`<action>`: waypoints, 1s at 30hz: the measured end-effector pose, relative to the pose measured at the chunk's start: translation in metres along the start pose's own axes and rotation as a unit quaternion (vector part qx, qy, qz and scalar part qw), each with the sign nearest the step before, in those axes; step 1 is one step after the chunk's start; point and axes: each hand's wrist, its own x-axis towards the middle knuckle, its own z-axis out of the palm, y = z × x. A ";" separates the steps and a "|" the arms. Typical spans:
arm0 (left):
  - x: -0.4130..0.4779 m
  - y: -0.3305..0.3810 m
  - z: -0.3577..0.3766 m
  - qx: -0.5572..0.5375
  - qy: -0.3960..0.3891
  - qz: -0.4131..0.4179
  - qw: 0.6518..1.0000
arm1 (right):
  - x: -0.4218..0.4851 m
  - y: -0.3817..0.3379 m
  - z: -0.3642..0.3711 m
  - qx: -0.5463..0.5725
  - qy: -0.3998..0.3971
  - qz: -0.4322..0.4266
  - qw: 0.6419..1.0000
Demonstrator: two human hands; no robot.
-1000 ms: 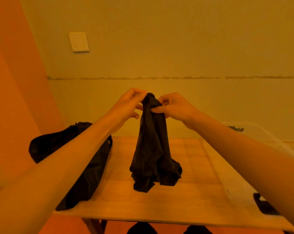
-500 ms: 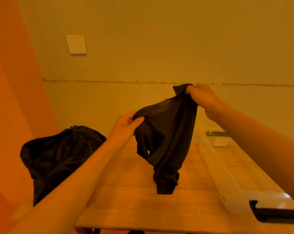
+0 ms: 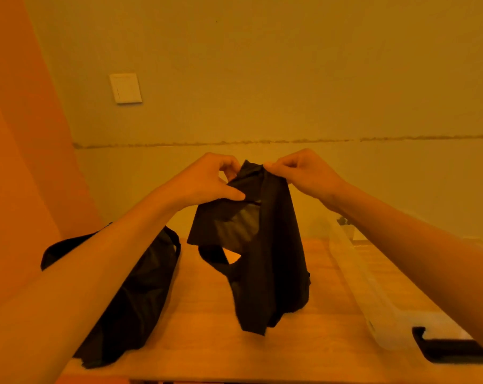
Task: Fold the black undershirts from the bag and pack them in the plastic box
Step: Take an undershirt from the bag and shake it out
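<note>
Above the pale wooden table (image 3: 207, 342), the left hand (image 3: 204, 184) and the right hand (image 3: 304, 176) are pinching the bunched top of a limp black fabric undershirt (image 3: 265, 259). It is hanging down toward the tabletop, and contact there is hard to judge. On the table's left side, a crumpled black bag (image 3: 135, 295) is lying half hidden behind the forearm. On its right side, a clear plastic box (image 3: 373, 300) is running out of frame.
</note>
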 end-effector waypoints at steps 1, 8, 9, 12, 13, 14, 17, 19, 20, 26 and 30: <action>-0.001 -0.003 -0.001 0.042 -0.003 -0.001 0.999 | 0.001 0.001 -0.001 -0.003 0.023 -0.007 1.000; 0.000 -0.029 0.006 0.080 0.111 -0.015 0.991 | 0.003 -0.002 -0.004 0.094 0.081 0.041 0.991; -0.002 -0.031 0.005 0.046 0.096 -0.025 0.994 | 0.004 -0.003 -0.003 0.148 0.075 0.070 0.984; -0.006 -0.033 0.008 -0.039 0.071 -0.044 0.996 | 0.006 -0.009 -0.003 0.344 0.070 0.131 0.927; -0.009 -0.031 0.010 -0.062 0.067 -0.048 0.995 | 0.005 -0.011 -0.003 0.380 0.060 0.138 0.913; -0.011 -0.029 0.013 -0.087 0.061 -0.053 0.993 | 0.005 -0.012 -0.003 0.405 0.048 0.143 0.902; -0.015 -0.029 0.024 -0.118 0.032 -0.064 0.990 | 0.007 -0.009 -0.006 0.453 0.029 0.163 0.876; -0.017 -0.037 0.033 -0.069 0.069 -0.032 0.995 | 0.009 -0.008 -0.006 0.455 0.011 0.188 0.871; -0.018 -0.042 0.039 -0.029 0.097 -0.008 0.995 | 0.010 -0.008 -0.005 0.439 0.001 0.203 0.875; -0.021 -0.056 0.041 0.164 0.022 0.048 0.985 | 0.010 0.003 -0.013 0.274 -0.036 0.192 0.942; -0.018 -0.073 0.027 0.281 0.076 -0.030 0.956 | 0.007 0.014 -0.022 0.017 0.018 0.107 0.994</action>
